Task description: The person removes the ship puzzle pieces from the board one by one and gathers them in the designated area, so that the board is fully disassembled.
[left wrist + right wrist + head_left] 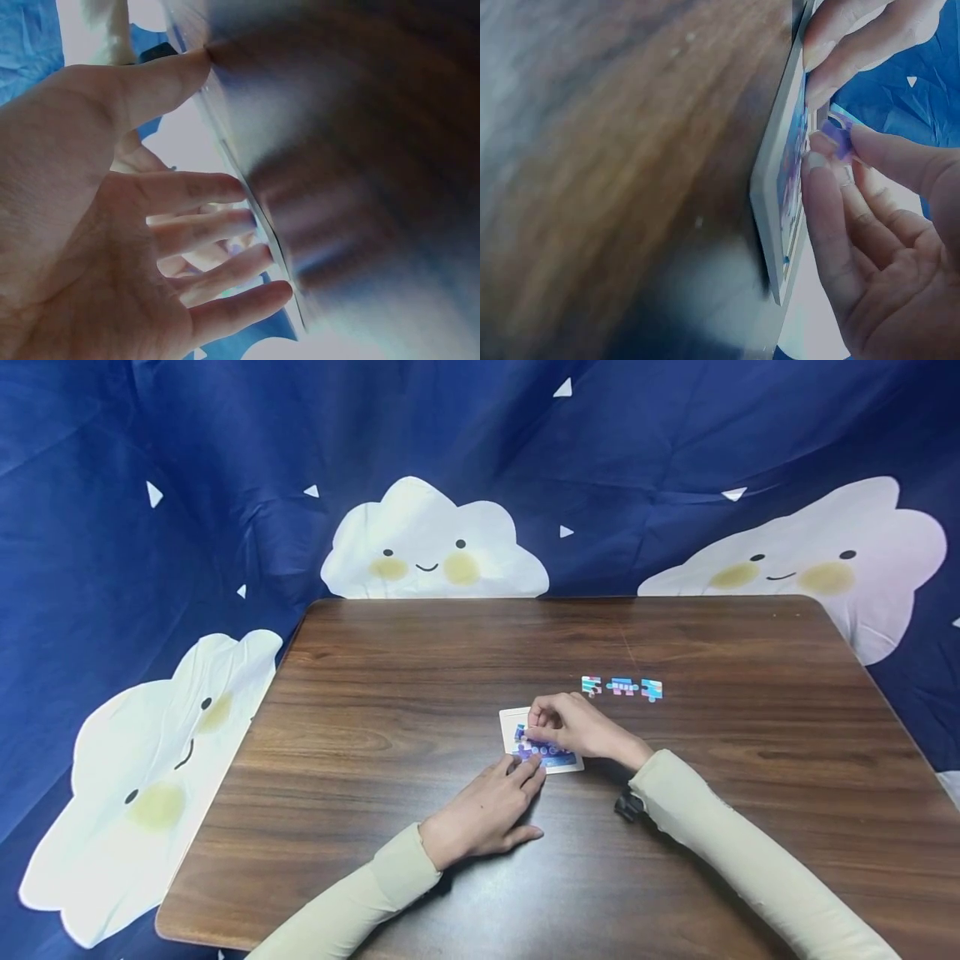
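A small puzzle board [512, 718] with a white rim and a blue-purple picture, partly filled in, lies on the table; both hands cover parts of it. My right hand [585, 727] is over its upper part. In the right wrist view, the thumb and index finger of that hand pinch a purple puzzle piece [838, 139] close to the board's face. My left hand [483, 810] has its fingertips on the board's near edge, its fingers fairly straight and spread, the thumb out to the side on the table.
Beyond the board, three loose puzzle pieces [622, 686] lie in a row on the brown wooden table [375, 693]. A black device [628, 807] sits at my right wrist. A blue curtain [247, 427] with white clouds hangs behind the table and along its left side.
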`<state>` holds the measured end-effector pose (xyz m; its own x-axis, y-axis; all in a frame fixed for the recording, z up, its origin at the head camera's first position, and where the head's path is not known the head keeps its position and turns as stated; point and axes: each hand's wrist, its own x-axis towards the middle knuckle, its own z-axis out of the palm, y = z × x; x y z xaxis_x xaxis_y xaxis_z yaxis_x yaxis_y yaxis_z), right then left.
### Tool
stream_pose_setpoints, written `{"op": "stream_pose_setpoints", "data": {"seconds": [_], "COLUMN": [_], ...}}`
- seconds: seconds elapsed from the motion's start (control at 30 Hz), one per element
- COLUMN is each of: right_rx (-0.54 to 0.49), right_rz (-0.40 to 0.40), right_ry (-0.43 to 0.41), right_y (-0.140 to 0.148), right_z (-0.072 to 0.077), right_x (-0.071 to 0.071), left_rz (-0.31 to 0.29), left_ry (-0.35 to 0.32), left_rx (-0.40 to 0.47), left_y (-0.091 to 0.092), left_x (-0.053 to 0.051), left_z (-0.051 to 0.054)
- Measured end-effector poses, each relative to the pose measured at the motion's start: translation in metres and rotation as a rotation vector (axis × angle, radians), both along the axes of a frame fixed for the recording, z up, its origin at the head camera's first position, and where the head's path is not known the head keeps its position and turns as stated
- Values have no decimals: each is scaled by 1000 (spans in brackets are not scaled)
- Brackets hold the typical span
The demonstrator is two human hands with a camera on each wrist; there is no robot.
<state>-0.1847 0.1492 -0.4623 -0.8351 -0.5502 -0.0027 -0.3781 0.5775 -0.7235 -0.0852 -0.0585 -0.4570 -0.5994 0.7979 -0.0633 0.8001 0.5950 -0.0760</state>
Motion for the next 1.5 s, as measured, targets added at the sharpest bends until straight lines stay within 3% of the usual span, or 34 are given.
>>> {"op": "stream_pose_setpoints", "data": {"seconds": [0.27,0.5,0.9,1.5], "right_rx": [-50,-77,-47,7], "right_rz": [-61,-143,-244,-244], "right_ry": [-25,-103,-61,-81], "right_y": [18,40,68,83], "right_z": [-1,1,5,4], "right_x": [-3,-4,-8,-9], "left_rz": [14,22,19,42], "left_ry": [-10,-39,-41,-80], "left_rx": [-24,-31,-22,-12], "left_y": [1,2,2,2], "left_x": [0,-1,1,3], "left_z": [3,2,2,3]}}
